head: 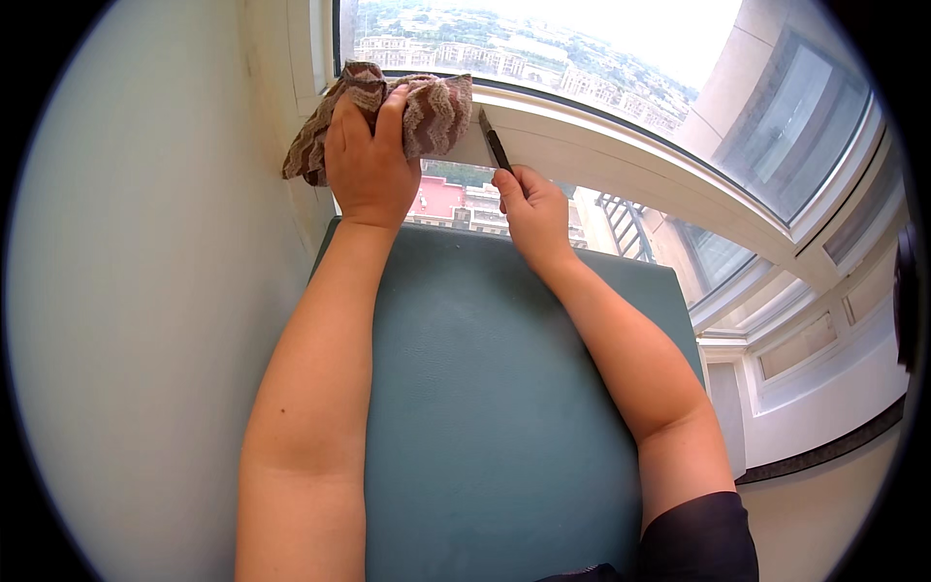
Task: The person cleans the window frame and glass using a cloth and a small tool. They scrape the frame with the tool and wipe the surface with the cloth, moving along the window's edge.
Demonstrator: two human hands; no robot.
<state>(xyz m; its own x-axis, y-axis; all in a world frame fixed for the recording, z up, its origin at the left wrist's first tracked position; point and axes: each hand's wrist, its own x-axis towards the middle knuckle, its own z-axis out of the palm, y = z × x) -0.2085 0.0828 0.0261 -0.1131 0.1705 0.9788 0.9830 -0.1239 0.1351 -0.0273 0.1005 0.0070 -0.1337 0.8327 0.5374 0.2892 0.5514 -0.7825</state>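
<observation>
My left hand [374, 160] presses a bunched brown and beige patterned cloth [440, 116] against the lower left corner of the white window frame [596, 149], its fingers sunk in the folds. To its right, my right hand [537, 211] grips the black handle of a thin-bladed tool [497, 149], perhaps a knife or scraper. The blade points up and left, close to the frame's ledge beside the cloth; whether it touches the frame I cannot tell.
A green padded surface [494, 407] lies below my arms, reaching to the window. A pale wall [145, 291] stands close on the left. Glass panes [524, 44] show buildings far below. More white window frames [800, 393] curve round on the right.
</observation>
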